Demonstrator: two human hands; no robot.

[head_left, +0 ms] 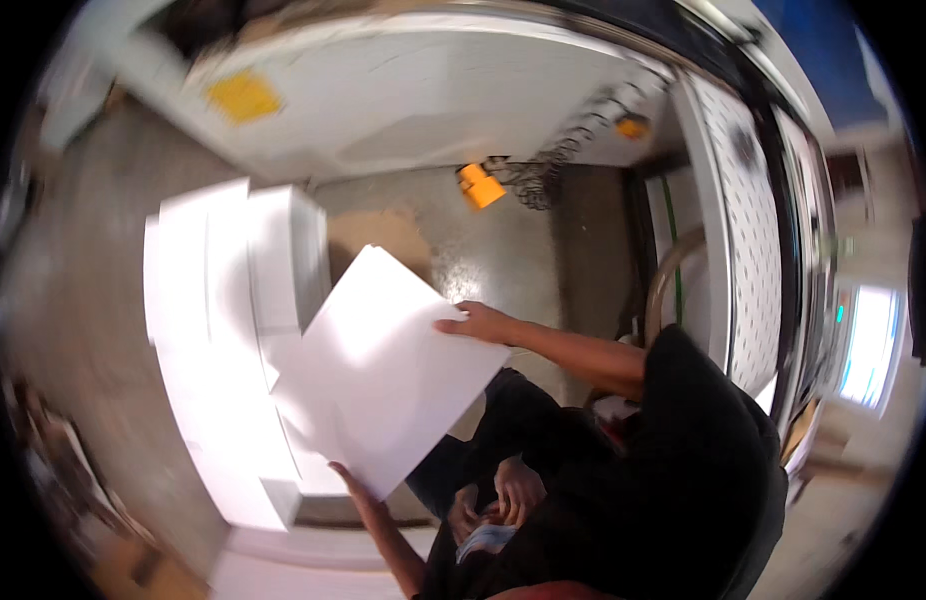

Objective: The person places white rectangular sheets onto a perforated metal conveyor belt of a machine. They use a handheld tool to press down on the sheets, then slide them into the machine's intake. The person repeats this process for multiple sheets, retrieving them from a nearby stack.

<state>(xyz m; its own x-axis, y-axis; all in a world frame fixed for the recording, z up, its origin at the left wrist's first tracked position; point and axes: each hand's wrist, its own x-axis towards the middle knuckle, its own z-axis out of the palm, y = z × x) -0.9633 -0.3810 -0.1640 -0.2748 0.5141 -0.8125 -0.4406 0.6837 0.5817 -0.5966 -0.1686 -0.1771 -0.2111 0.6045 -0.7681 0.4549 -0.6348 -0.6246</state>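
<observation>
A flat white rectangular sheet or panel [383, 370] is held tilted out in front of me; whether it is one piece or a thin stack, I cannot tell. My right hand [473, 325] grips its right-hand edge, thumb on top and the other fingers mostly beneath. At the lower corner, my left hand [355, 488] holds the near edge, with most of its fingers hidden. To the left, partly behind the panel, stand tall white stacks [218, 340], which could be paper or boxes.
An orange device [480, 187] hangs by a black coiled cable [573, 140] beyond the panel. A yellow square [244, 96] marks the pale far surface. A perforated white panel [743, 230] rises at right. Hand-like shapes [503, 495] show against my black clothing; whether printed, I cannot tell.
</observation>
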